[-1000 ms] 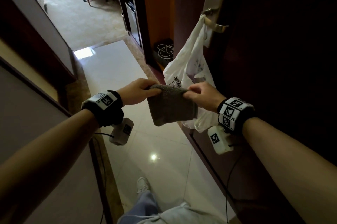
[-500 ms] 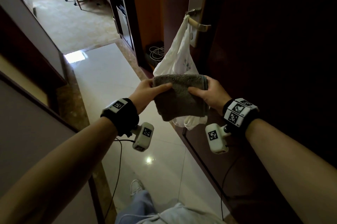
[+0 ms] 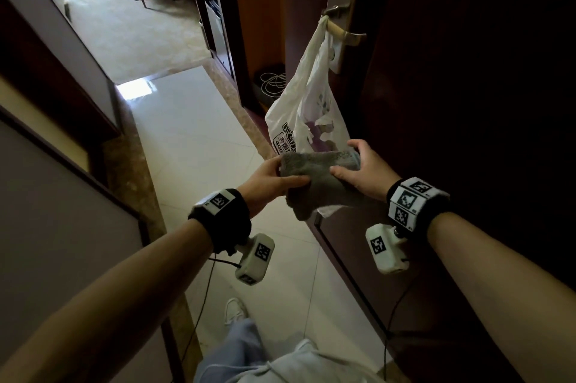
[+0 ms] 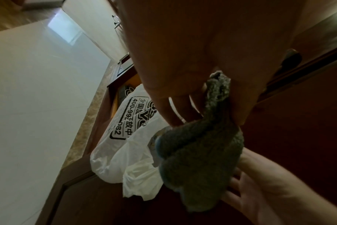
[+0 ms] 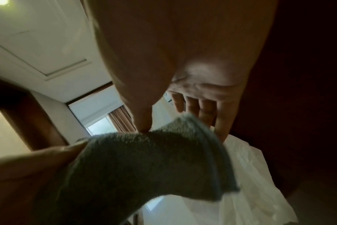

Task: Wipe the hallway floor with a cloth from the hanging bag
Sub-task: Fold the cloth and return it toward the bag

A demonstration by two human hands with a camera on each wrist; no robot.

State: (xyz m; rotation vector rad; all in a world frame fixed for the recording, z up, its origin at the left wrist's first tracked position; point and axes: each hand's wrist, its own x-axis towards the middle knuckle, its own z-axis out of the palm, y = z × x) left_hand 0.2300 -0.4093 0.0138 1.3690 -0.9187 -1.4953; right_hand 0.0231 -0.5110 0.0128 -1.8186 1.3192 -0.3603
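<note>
Right hand (image 3: 364, 175) has loosened to a wide grip; left hand (image 3: 268, 183) pinches the cloth (image 3: 314, 192), its long axis slanting down-left

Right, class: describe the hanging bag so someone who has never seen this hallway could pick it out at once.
Find the dark wooden door on the hallway's right and its brass lever handle. The bag hangs from that handle, behind the grey cloth. Its crinkled white plastic with black print sets it apart from the dark wood and cloth.
</note>
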